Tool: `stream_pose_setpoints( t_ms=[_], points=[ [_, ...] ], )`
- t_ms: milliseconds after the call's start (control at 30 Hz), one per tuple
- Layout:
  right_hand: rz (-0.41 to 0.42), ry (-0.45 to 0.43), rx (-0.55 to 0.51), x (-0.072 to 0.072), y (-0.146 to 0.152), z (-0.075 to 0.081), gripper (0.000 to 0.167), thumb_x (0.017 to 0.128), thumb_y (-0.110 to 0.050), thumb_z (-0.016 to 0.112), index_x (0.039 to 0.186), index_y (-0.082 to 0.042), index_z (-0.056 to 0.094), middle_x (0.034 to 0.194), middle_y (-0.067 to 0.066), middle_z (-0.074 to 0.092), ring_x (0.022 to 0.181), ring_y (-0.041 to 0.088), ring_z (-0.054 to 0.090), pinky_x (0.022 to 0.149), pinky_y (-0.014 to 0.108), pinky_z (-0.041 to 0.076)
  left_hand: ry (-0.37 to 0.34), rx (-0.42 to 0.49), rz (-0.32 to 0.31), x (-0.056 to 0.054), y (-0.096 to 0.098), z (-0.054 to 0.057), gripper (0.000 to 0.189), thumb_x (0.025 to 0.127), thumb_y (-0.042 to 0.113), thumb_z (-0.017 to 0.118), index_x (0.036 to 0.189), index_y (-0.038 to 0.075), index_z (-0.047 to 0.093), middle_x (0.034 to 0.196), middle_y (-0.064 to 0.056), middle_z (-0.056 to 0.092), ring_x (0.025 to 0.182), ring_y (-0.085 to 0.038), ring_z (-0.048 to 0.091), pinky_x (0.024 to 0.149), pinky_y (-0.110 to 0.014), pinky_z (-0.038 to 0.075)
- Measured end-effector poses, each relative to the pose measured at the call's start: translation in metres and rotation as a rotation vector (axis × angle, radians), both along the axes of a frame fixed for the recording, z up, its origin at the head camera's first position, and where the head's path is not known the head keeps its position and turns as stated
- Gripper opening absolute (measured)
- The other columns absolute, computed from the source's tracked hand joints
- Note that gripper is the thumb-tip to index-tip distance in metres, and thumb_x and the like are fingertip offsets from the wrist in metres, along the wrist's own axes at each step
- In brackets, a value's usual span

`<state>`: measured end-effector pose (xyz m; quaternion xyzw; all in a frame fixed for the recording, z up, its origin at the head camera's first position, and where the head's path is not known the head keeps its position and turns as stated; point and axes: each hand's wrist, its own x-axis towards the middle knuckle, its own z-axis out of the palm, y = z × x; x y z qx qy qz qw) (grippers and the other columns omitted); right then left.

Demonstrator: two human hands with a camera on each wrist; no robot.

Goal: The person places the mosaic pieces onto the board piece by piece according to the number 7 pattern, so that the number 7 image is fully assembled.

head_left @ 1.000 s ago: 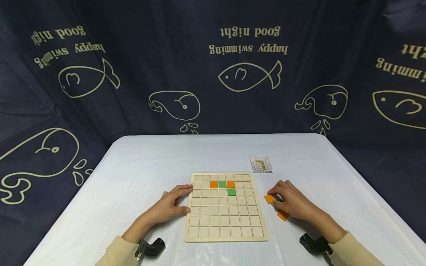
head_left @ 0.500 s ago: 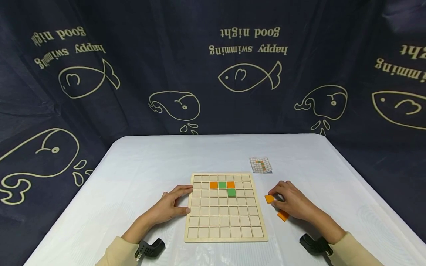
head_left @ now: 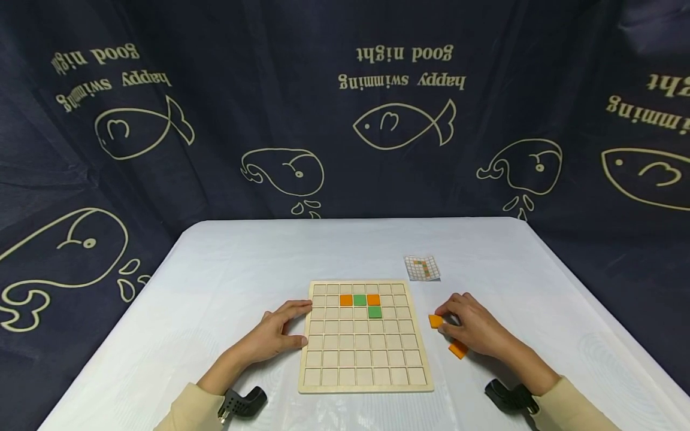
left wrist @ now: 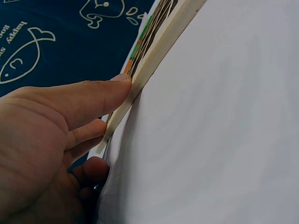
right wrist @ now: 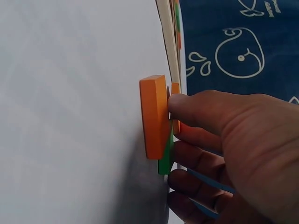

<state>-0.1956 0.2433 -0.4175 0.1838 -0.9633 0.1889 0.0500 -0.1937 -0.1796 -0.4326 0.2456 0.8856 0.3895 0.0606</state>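
Observation:
A wooden grid board (head_left: pixel 366 383) lies on the table, with two orange tiles and one green tile in a row and a second green tile (head_left: pixel 374 312) below the right one. My left hand (head_left: pixel 272 335) rests against its left edge, thumb and fingers spread; the thumb (left wrist: pixel 107 91) touches the rim in the left wrist view. Right of the board, my right hand (head_left: pixel 474 326) pinches an orange tile (head_left: pixel 435 321) between thumb and index finger. Another orange tile (right wrist: pixel 154 116) lies nearer, and a loose green tile (right wrist: pixel 165 158) is beneath the hand, hidden in the head view.
A small creased paper (head_left: pixel 423 268) printed with a coloured grid lies behind the board's right corner. White cloth covers the table (head_left: pixel 259 251). A dark curtain (head_left: pixel 215 90) with fish and whale drawings hangs behind the table. Black wrist cameras (head_left: pixel 244 402) are strapped to both wrists.
The orange tile at my right fingertips has turned slightly. Both hands and the board stay in nearly the same place.

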Motion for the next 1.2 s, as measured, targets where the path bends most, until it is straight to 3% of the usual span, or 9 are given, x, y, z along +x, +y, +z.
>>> stream_pose_setpoints(
  t_ms=[267, 733, 1200],
  points=[
    [-0.017, 0.035, 0.001, -0.001, -0.002, 0.001, 0.020, 0.077, -0.021, 0.076, 0.095, -0.015, 0.071, 0.093, -0.006, 0.061, 0.088, 0.010, 0.048, 0.078, 0.035, 0.044, -0.002, 0.014, 0.000, 0.000, 0.000, -0.001, 0.066, 0.081, 0.029, 0.073, 0.138, 0.008, 0.048, 0.148, -0.002, 0.040, 0.140, -0.029, 0.032, 0.091, -0.043, 0.018],
    [-0.015, 0.060, -0.020, 0.003, -0.007, 0.006, 0.018, 0.077, -0.020, 0.075, 0.094, -0.016, 0.071, 0.092, -0.007, 0.061, 0.089, 0.010, 0.049, 0.081, 0.037, 0.046, 0.009, 0.001, -0.005, -0.001, 0.000, -0.002, 0.065, 0.081, 0.033, 0.072, 0.137, 0.010, 0.048, 0.148, -0.003, 0.040, 0.139, -0.030, 0.033, 0.086, -0.037, 0.020],
    [0.062, 0.116, -0.041, 0.006, -0.019, 0.008, 0.020, 0.076, -0.023, 0.077, 0.094, -0.017, 0.071, 0.092, -0.011, 0.060, 0.086, 0.007, 0.047, 0.076, 0.030, 0.045, -0.015, 0.007, 0.018, -0.001, 0.001, -0.001, 0.067, 0.079, 0.030, 0.075, 0.137, 0.009, 0.049, 0.148, 0.001, 0.040, 0.140, -0.025, 0.032, 0.089, -0.039, 0.019]
  ],
)
